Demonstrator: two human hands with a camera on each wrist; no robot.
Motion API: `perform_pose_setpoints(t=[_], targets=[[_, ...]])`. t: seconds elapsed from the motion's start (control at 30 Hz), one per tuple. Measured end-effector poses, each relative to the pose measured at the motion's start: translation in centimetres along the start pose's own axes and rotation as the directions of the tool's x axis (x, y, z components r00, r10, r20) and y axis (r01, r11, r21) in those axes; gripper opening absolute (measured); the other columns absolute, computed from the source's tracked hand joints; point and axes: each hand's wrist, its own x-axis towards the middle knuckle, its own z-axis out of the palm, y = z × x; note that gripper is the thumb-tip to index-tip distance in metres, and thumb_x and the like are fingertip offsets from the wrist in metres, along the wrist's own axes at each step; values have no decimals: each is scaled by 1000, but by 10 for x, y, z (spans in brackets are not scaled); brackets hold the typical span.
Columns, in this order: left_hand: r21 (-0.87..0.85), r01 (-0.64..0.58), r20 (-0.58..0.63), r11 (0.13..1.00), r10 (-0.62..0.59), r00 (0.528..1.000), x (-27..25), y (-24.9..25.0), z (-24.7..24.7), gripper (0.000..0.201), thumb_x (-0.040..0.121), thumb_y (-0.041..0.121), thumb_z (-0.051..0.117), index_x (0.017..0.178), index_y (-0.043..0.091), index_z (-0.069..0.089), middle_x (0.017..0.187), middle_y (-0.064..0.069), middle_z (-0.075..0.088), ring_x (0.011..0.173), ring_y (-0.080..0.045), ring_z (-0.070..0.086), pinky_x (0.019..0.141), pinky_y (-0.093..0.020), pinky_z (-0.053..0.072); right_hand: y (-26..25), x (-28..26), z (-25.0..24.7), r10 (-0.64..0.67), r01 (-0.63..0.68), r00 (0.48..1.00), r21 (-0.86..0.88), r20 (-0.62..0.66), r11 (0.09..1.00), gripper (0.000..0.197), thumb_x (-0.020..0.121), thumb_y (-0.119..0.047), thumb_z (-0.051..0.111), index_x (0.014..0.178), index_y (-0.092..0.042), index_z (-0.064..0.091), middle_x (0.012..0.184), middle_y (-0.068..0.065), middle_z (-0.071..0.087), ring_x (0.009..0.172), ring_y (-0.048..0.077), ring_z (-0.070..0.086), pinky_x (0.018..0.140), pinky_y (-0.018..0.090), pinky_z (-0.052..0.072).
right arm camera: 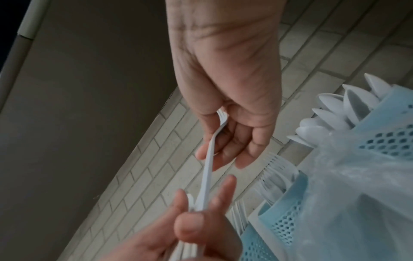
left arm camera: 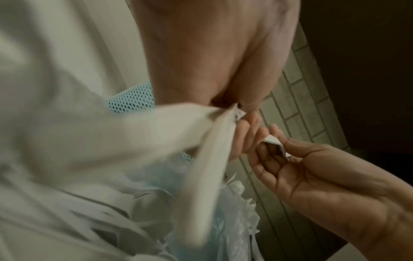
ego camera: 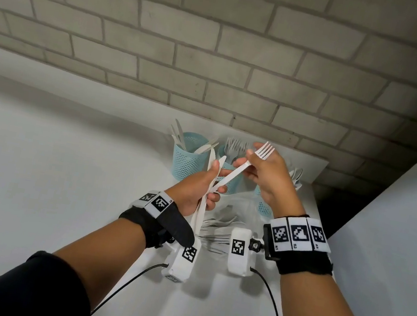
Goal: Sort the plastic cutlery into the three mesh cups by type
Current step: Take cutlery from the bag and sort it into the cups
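My left hand (ego camera: 198, 189) grips a bunch of knives (ego camera: 207, 185), fingers curled round their handles, blades pointing up. Behind it stands the knife cup (ego camera: 186, 162), then the fork cup (ego camera: 230, 171), both on the table (ego camera: 36, 156) by the brick wall (ego camera: 222, 36). My right hand (ego camera: 267, 176) pinches a fork (ego camera: 244, 165) near its tines; its handle end reaches into my left fingers. The spoon cup (right arm camera: 384, 130) sits furthest right, with loose cutlery (ego camera: 218, 223) under my wrists.
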Motion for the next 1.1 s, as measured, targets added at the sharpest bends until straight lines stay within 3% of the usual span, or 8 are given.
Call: perform_pose_setpoints(t=[0.23,0.33,0.43,0.57,0.7,0.83,0.97,1.1], targets=[[49,-12,-50,999,14,999,-5,-1,-3,44,99,46,27,118,20,57,80,0,40,54,-5,32,39,-9,25,1,6,2,80,-39,988,285,-132,958,10,100,-7,37,109,-6,41,72,10,50,65,22,60,58,29,58],[-2,-27,-55,1000,27,998,-5,-3,-7,39,101,35,33,128,14,52,78,2,39,55,-4,29,41,-11,25,4,8,3,120,-61,980,333,-158,941,14,102,-11,30,111,-7,40,74,11,51,66,23,60,68,36,55],[-99,-22,-47,995,18,999,-5,-1,-9,30,101,24,35,119,11,55,74,2,41,53,-5,30,43,-14,24,3,17,1,56,29,966,320,-252,947,13,103,-14,28,107,-11,39,75,10,60,68,19,61,65,29,52],[-205,-36,-31,978,30,999,-6,7,-8,25,99,16,34,109,8,55,74,1,45,52,-6,36,43,-16,29,-2,40,-5,-146,263,891,228,-429,937,15,102,-16,32,92,-23,41,79,-2,65,72,8,60,66,21,45],[-180,-85,-34,980,80,996,-4,10,-8,28,102,15,33,125,7,47,73,0,44,60,-9,39,48,-17,37,6,58,0,-292,355,834,51,-468,933,16,101,-17,36,90,-26,45,83,-4,64,72,11,59,73,32,49],[-103,-82,23,991,85,996,-4,13,-11,30,101,24,37,126,17,52,70,2,52,57,-8,52,54,-21,49,20,65,8,-290,338,829,15,-478,941,10,100,-16,38,104,-18,47,89,-1,62,80,14,62,79,30,53],[-94,-82,17,992,84,996,-3,10,-14,33,101,28,36,130,19,50,71,2,47,48,-4,44,47,-15,38,30,71,15,-307,232,861,-225,-406,946,19,101,-20,33,105,-11,49,97,10,62,90,22,58,85,36,48],[-107,-70,5,992,71,997,-3,5,-19,35,102,25,34,132,14,48,73,2,44,51,-4,36,46,-14,32,39,71,13,-305,6,917,-755,-258,656,40,102,-25,28,125,-4,53,138,22,41,125,38,33,105,41,25]])
